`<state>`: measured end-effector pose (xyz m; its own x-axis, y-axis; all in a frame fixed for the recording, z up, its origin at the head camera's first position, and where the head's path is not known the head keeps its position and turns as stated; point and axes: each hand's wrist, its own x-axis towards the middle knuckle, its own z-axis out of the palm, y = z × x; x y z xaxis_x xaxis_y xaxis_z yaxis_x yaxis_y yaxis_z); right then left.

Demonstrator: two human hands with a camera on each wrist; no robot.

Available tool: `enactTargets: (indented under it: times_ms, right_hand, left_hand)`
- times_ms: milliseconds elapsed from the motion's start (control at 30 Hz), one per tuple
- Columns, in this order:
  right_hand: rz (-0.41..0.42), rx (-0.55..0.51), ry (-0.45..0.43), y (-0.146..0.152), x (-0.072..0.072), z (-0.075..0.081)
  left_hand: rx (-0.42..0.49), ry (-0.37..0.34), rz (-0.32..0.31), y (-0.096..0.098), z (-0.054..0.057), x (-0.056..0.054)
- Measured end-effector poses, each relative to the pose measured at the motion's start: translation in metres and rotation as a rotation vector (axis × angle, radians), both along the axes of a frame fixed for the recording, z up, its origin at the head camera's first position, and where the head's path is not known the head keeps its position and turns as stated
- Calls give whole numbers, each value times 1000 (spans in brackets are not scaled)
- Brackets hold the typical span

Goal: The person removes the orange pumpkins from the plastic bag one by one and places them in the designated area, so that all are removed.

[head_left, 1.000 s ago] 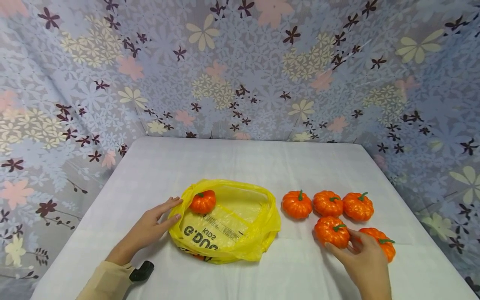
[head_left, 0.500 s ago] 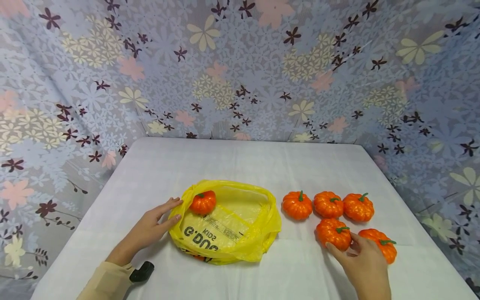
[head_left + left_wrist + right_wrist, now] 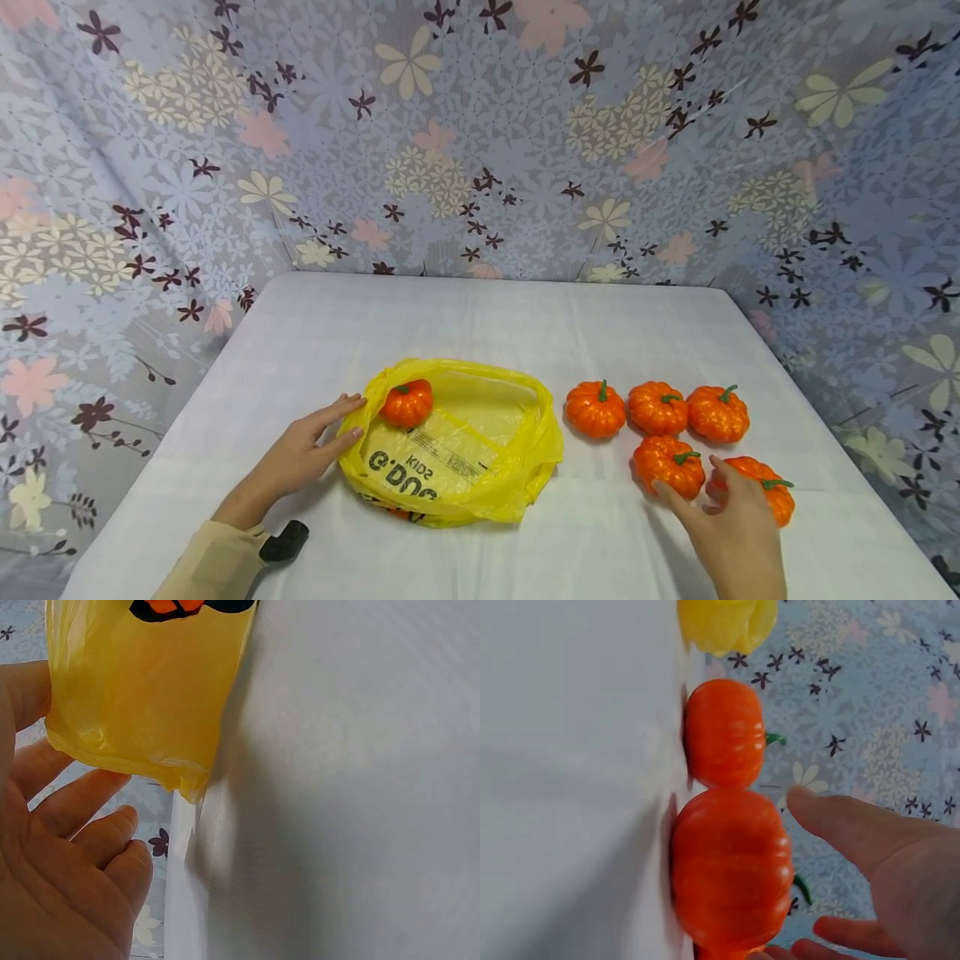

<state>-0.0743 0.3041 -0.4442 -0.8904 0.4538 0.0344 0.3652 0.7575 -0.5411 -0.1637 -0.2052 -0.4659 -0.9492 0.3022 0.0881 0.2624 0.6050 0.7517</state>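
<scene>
My right hand (image 3: pixel 731 521) is around the near side of a small orange pumpkin (image 3: pixel 666 468) with a green stem, which stands on the table. In the right wrist view the thumb (image 3: pixel 840 825) is apart from that pumpkin (image 3: pixel 731 870), and other fingertips show low in the frame. On the left, my left hand (image 3: pixel 300 454) touches the side of a yellow plastic bag (image 3: pixel 517 492) with relaxed fingers. The bag lies with its mouth spread wide, and one pumpkin (image 3: pixel 407 405) sits inside at its left. From the left wrist, the bag's outer wall (image 3: pixel 142 697) shows beside the fingers.
Behind the near pumpkin stand a left pumpkin (image 3: pixel 594 410), a middle pumpkin (image 3: pixel 657 408) and a right pumpkin (image 3: pixel 717 415) in a row. Another pumpkin (image 3: pixel 776 500) is partly hidden by my right hand. Flowered cloth (image 3: pixel 480 150) rises behind the white table (image 3: pixel 480 317).
The pumpkin at my right hand has shifted slightly to the right and nearer. My right fingers have loosened from it. The left hand and bag have stayed put.
</scene>
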Motion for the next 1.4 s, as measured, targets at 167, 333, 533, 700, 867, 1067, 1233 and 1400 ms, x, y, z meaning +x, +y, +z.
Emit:
enactTargets:
  times_ms: [167,333,533,700,867,1067,1233,1400]
  right_hand:
    - [-21,-14,122,-12,1,5]
    - [-12,-70,182,-21,2,6]
    - [-42,-35,253,-23,3,9]
    - [-36,-69,278,-29,4,13]
    - [8,-127,385,-39,-1,14]
    - [52,-156,418,-51,-9,15]
    - [76,-186,412,-59,-12,17]
    - [132,-193,451,-66,-16,16]
  left_hand:
    - [-6,-2,6,0,0,0]
    - [-10,-8,7,0,1,1]
    - [1,-7,3,0,2,1]
    - [4,-10,-1,1,2,1]
    - [-1,-14,2,0,2,1]
    - [-5,-15,4,-1,1,1]
    - [-2,-15,5,-1,1,0]
    - [4,-20,4,-1,0,0]
